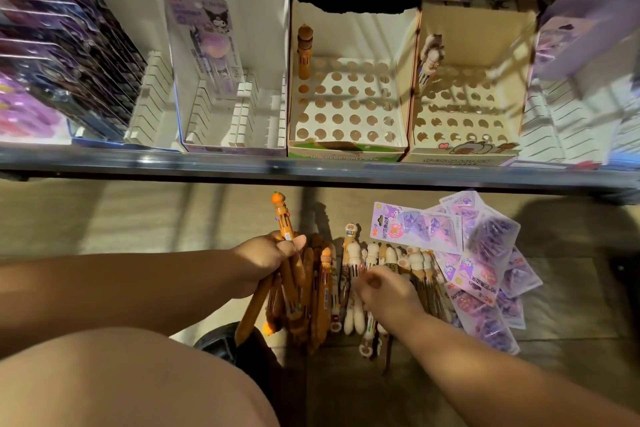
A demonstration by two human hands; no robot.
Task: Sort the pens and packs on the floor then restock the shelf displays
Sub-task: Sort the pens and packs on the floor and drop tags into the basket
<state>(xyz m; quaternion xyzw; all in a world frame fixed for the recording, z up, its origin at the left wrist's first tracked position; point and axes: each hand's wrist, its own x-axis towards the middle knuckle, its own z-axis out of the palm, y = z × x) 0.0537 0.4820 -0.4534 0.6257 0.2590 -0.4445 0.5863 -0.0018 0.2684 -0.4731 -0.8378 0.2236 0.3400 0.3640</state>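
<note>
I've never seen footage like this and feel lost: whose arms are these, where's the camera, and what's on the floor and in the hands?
No machine here: a person wears a camera on the head, looking down at their own arms. The left hand grips a bunch of orange pens. The right hand, blurred, is over white pens lying on the floor; whether it holds one is unclear. Purple packs are piled beside them. On the shelf above, two holed display boxes each hold one pen.

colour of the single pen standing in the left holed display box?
Tan-orange pen with a dark brown top; head view.
</note>
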